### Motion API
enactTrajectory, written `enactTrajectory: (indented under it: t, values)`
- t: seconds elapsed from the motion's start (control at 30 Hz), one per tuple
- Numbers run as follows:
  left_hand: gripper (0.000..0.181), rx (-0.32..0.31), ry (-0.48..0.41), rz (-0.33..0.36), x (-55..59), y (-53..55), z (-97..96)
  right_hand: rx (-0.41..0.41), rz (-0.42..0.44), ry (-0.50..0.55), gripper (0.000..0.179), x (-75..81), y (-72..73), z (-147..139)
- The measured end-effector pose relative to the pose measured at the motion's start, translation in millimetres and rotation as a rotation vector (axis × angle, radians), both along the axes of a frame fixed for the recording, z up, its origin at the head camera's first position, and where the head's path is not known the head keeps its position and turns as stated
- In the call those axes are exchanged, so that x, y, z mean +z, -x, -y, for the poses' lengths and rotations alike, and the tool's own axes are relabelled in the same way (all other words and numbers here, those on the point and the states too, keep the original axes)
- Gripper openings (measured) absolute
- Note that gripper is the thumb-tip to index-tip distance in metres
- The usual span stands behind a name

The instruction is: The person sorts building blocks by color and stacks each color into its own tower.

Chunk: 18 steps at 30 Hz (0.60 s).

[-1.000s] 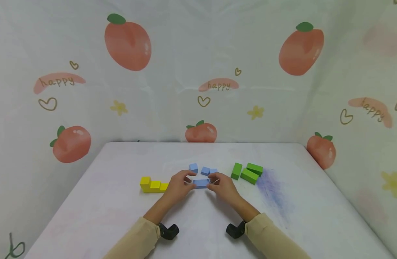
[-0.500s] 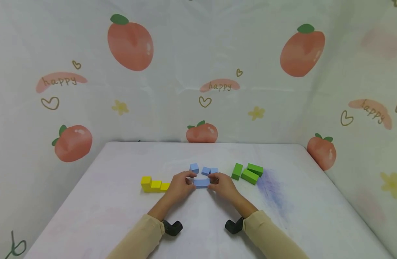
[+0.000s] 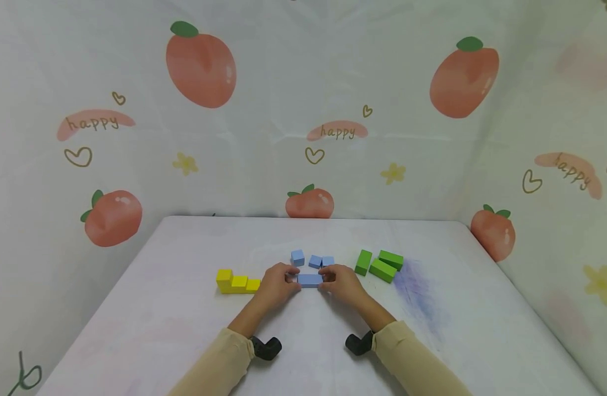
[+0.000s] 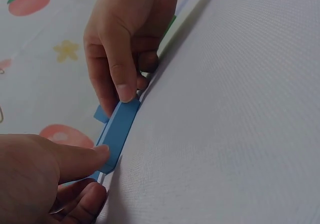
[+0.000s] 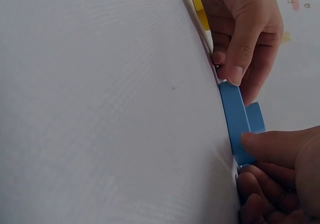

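Observation:
A long blue block [image 3: 310, 281] lies flat on the white table in front of the person, its length running left to right. The left hand [image 3: 275, 286] pinches its left end between thumb and fingers. At the opposite end, the right hand [image 3: 345, 285] holds it the same way. In the left wrist view both thumbs rest on the near face of the block [image 4: 119, 131]; the fingertips behind it are mostly hidden. Just beyond are three small blue cubes, one [image 3: 297, 258] to the left and two [image 3: 315, 262] close together.
Yellow blocks [image 3: 225, 281] form a stepped row left of the left hand, which covers its right end. Three green blocks [image 3: 364, 262] lie to the right, beyond the right hand. A purple smudge [image 3: 417, 291] marks the table. A fruit-print cloth [image 3: 263, 110] hangs behind.
The view shifts slightly. Both hands stay at the ends of the long blue block, and the other blocks keep their places.

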State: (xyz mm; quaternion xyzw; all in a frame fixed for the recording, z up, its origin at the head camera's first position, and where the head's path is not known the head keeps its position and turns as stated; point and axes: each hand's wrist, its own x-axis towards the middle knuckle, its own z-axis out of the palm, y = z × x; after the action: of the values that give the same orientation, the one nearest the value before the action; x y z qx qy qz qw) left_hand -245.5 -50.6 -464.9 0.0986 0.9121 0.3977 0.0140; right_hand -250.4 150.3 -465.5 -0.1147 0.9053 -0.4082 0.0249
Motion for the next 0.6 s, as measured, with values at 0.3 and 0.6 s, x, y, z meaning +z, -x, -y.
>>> enactTrajectory:
  t: [0.3, 0.6]
  values:
    - [0.029, -0.018, 0.006, -0.020, 0.9, -2.1, 0.1, -0.001, 0.007, 0.022, 0.026, 1.6, -3.7, 0.2]
    - [0.027, -0.024, 0.016, -0.032, 1.0, -2.0, 0.0, 0.002, 0.021, 0.027, 0.027, 2.0, -3.0, -1.6]
